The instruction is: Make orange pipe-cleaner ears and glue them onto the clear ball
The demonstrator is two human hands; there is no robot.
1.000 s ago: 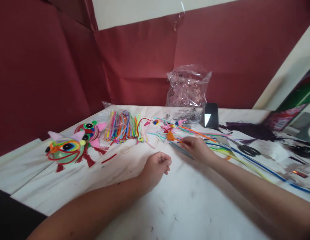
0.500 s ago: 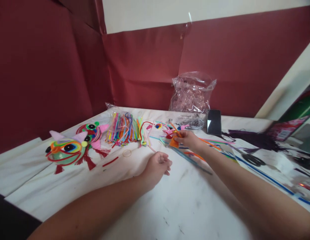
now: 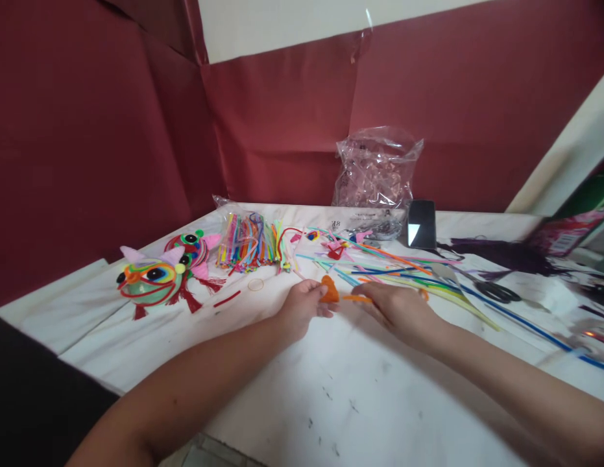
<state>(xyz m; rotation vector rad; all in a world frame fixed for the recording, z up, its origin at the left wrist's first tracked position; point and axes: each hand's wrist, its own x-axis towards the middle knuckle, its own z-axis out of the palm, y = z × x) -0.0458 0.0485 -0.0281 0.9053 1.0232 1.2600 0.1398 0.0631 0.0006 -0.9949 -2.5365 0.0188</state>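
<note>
My left hand [image 3: 302, 307] pinches a small orange felt piece [image 3: 329, 290] between thumb and fingers over the white table [image 3: 370, 395]. My right hand [image 3: 398, 307] is closed on an orange pipe cleaner [image 3: 356, 298] that runs to the felt piece. Both hands meet near the table's middle. Loose coloured pipe cleaners [image 3: 409, 272] lie just behind my right hand.
Two colourful round craft faces [image 3: 156, 282] lie at the left. A bag of coloured strips [image 3: 248, 241], a clear plastic bag [image 3: 377, 172], a black phone [image 3: 421, 223], black scissors [image 3: 496, 292] and a rubber band [image 3: 255, 284] lie behind. Dark red paper covers the wall.
My right hand drew back from the pile of pipe cleaners with the orange piece and brought it to my left hand, which now pinches it.
</note>
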